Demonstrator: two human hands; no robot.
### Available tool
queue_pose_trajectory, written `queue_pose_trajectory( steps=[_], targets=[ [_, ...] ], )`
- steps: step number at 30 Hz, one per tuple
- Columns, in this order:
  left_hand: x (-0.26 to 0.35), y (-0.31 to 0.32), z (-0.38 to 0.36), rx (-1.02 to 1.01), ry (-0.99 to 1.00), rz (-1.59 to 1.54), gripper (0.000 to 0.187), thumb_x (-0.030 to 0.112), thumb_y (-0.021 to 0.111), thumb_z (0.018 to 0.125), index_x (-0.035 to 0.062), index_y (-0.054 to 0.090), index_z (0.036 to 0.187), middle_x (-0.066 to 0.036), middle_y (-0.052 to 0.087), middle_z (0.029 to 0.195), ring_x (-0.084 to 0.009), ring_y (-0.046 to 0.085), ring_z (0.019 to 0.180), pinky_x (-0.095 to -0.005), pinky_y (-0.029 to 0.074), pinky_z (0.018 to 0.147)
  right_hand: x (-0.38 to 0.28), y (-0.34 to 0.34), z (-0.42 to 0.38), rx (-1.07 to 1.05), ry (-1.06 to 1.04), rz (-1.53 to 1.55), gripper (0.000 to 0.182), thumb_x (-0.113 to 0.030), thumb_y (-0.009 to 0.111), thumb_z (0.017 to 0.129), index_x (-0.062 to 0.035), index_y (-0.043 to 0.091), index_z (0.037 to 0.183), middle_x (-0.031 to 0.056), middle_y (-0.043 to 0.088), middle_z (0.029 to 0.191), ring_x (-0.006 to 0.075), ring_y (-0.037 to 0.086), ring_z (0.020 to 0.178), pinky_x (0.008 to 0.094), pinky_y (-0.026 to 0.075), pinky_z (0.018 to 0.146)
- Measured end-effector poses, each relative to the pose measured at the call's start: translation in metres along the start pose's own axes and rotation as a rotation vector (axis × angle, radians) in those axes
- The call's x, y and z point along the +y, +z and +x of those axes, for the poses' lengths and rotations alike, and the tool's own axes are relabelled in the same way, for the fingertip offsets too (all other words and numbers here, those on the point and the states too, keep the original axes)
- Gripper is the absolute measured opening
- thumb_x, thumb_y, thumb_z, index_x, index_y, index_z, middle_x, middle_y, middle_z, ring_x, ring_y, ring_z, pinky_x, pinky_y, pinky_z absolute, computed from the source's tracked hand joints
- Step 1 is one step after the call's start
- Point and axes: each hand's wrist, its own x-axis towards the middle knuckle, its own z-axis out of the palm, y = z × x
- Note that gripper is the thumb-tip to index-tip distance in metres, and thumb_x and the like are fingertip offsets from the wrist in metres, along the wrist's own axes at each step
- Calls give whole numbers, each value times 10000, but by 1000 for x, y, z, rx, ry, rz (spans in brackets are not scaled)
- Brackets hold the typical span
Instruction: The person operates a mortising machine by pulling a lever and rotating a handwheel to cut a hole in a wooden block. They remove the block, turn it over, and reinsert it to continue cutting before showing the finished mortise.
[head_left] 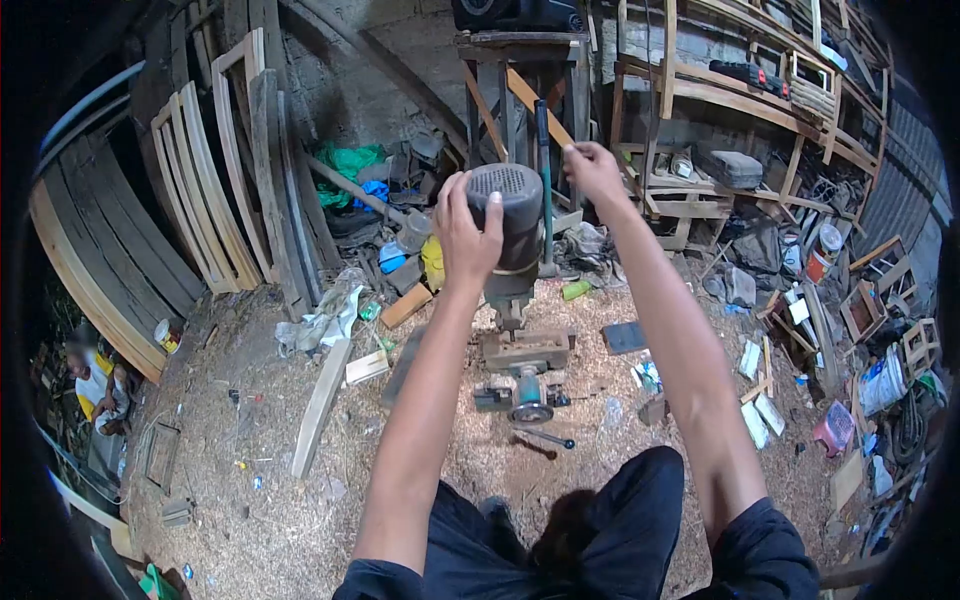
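In front of me stands an upright mortising machine with a dark cylindrical motor housing (518,215), vented on top. My left hand (466,232) rests around the housing's left side, fingers spread and the thumb lying across its front. My right hand (594,172) is raised to the right of the machine, its fingers curled in. Whatever it may hold is hidden. Close to it rises a dark upright rod (543,140), and a wooden strip (538,105) slants behind. Below the motor are the machine's vise (528,350) and its handwheel (530,411). A lever with a black knob (545,438) sticks out in front.
Wood shavings cover the floor (270,420). A long board (322,408) lies to the left. Curved planks and frames (205,190) lean on the left wall. Wooden racks (740,100) and clutter fill the right. A seated person (98,385) is at far left.
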Motion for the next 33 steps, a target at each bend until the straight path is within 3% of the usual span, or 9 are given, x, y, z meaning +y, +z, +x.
queue_pose_trajectory(
  steps=[6,11,14,16,26,27,30,31,33],
  targets=[
    [-17,42,-8,47,73,82,359,242,489,938,-23,562,1169,-204,521,1263,-386,438,1240,-476,304,1081,-4,44,81,73,104,-117,772,-516,676,814,88,520,1270,234,607,1211,309,564,1172,392,430,971],
    [-18,46,-10,119,73,70,301,233,485,920,-7,611,1051,-201,536,1230,-391,447,1217,-474,319,1057,22,75,120,-132,138,-20,1283,-778,629,701,132,129,1455,317,290,1476,387,324,1370,474,273,1114],
    [-25,48,-10,129,106,61,319,246,482,920,-12,608,1060,-196,543,1193,-382,471,1171,-468,339,1032,40,98,133,179,-96,164,884,-681,568,808,79,479,1251,230,593,1152,296,599,1043,385,460,902],
    [-29,49,-11,137,123,66,329,253,479,920,-14,605,1063,-196,540,1180,-374,478,1151,-468,346,1021,-10,72,97,117,198,124,872,-808,363,837,11,656,776,113,568,680,229,521,635,372,390,586],
    [-30,47,-19,117,157,74,320,261,458,931,-13,584,1037,-200,530,1169,-369,478,1140,-464,353,1005,-33,48,13,263,369,308,724,-786,467,815,-81,604,728,35,513,626,142,501,600,304,389,577],
    [-30,46,-21,100,152,75,312,251,459,936,-13,578,1053,-203,526,1179,-377,467,1157,-474,344,1016,-25,37,8,34,358,406,899,-783,502,797,21,635,1175,200,627,1019,177,575,953,350,434,850],
    [-29,44,-26,89,136,76,299,236,465,938,-17,574,1054,-202,525,1184,-386,456,1170,-482,336,1025,-11,34,-31,57,106,607,561,-560,554,873,-5,622,912,63,620,823,159,560,768,310,424,744],
    [-30,43,-29,37,111,74,314,233,458,952,-15,554,1120,-208,506,1230,-394,421,1223,-482,318,1055,-17,33,-55,38,48,703,375,-450,525,940,-111,546,780,-29,531,669,78,489,623,207,406,625],
    [-33,40,-33,22,108,88,342,248,447,964,-8,533,1174,-214,474,1272,-398,392,1256,-481,303,1072,-8,26,-86,35,8,705,353,-393,499,939,-81,536,780,19,543,723,130,506,704,261,420,723]
  ],
)
